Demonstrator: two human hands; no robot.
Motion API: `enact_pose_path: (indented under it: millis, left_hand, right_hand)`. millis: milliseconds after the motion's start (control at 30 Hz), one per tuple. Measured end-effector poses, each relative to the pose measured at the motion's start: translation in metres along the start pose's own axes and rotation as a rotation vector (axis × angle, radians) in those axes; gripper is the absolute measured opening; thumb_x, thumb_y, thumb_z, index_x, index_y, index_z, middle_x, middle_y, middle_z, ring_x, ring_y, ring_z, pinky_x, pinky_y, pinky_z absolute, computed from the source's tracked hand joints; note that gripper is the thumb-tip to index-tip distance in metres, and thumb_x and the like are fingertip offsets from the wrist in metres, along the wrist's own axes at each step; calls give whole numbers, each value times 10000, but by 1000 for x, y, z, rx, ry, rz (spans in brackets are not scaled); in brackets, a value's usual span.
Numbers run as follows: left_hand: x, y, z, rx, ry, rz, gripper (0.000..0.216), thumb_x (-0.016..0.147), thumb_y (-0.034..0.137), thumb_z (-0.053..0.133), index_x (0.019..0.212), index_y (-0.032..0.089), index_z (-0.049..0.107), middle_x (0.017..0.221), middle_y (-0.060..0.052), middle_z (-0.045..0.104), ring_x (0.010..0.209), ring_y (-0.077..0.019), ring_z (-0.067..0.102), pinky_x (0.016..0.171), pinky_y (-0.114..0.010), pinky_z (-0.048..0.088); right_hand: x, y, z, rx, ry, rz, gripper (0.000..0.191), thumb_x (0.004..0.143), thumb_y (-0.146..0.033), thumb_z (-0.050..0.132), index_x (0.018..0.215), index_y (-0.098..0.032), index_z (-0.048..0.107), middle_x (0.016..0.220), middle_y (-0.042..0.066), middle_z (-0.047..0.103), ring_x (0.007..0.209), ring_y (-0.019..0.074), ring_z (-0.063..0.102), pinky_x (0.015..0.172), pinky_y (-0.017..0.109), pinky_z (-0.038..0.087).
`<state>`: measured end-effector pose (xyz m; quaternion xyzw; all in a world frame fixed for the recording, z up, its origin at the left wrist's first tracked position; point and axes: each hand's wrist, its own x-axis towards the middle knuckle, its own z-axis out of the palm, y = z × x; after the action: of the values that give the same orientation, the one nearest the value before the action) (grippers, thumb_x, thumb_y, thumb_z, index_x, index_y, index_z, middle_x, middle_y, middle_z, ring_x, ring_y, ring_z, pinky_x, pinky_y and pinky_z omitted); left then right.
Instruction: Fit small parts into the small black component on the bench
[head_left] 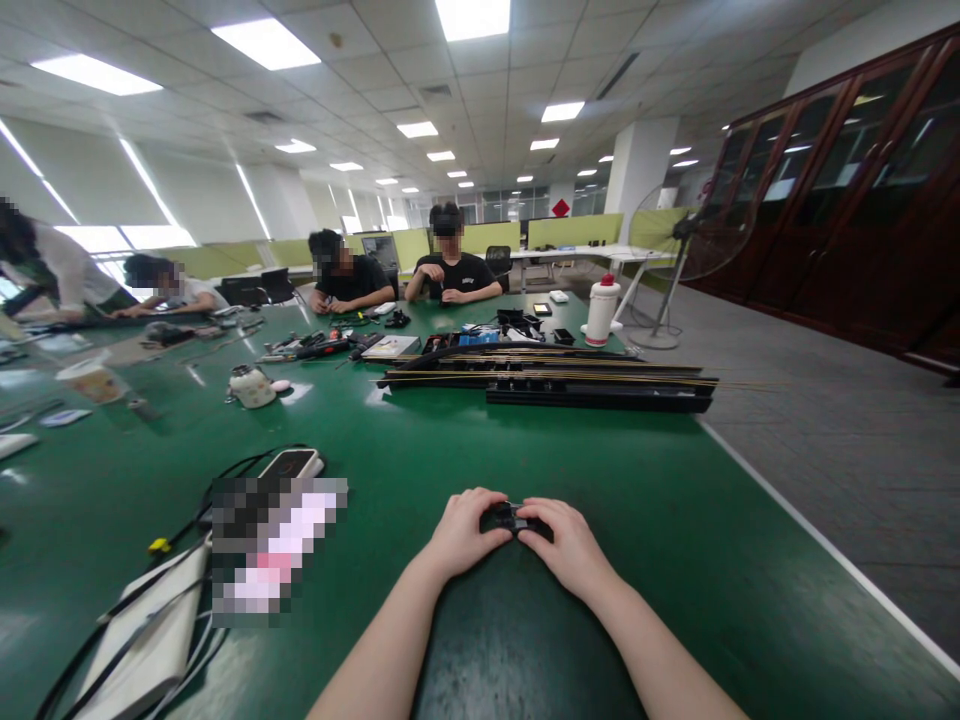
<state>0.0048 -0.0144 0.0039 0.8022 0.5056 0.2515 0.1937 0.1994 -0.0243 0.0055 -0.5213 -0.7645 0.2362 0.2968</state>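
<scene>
A small black part (512,519), perhaps plastic, is held between my two hands just over the green table (390,450). My left hand (466,530) pinches its left end between thumb and fingers. On the other end, my right hand (564,540) grips it the same way. The fingertips of both hands nearly meet and cover much of the part, so I cannot tell its exact kind.
Long black rails (600,397) with thin brass-coloured rods lie farther up the table. A white bottle (601,312) with a red cap stands behind them. To the left are a white notebook (146,630), cables and a small jar (251,387). Several people sit across the table.
</scene>
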Motion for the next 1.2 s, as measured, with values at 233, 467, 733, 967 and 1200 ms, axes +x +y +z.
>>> enact_pose_path:
  millis: [233,467,733,967,1200]
  left_hand:
    - [0,-1,0,5,8,4,392,745,302,691,1118,240,589,1074,-32,635,1018,-232,552,898,-362,402]
    - [0,0,-1,11,3,6,401,738,277,694,1121,225,586,1074,-30,636,1016,-225,554,893,-357,405]
    - [-1,2,-1,8,1,1,380,775,303,654,1142,236,583,1090,-37,632,1025,-232,547,912,-368,394]
    - [-1,2,-1,0,-3,-7,364,808,331,615,1160,246,581,1099,-40,632,1034,-235,543,919,-373,391]
    - [-1,3,-2,1,-2,-9,363,808,328,616,1158,240,578,1091,-37,634,1024,-229,544,914,-369,390]
  right_hand:
    - [0,0,-1,50,5,-14,319,726,-206,633,1043,-237,651,1112,57,677,1065,240,592,969,433,409]
    - [1,0,0,68,20,7,347,716,-211,630,1062,-205,643,1120,79,671,1061,243,596,966,424,419]
    - [1,-2,-2,54,18,24,350,712,-199,629,1062,-210,643,1106,76,677,1049,243,599,963,424,416]
    - [0,0,-1,50,10,28,367,720,-212,625,1086,-229,628,1111,69,672,1045,242,598,959,422,416]
    - [0,-2,-2,36,9,38,364,722,-210,624,1086,-210,628,1111,77,671,1045,237,596,962,410,415]
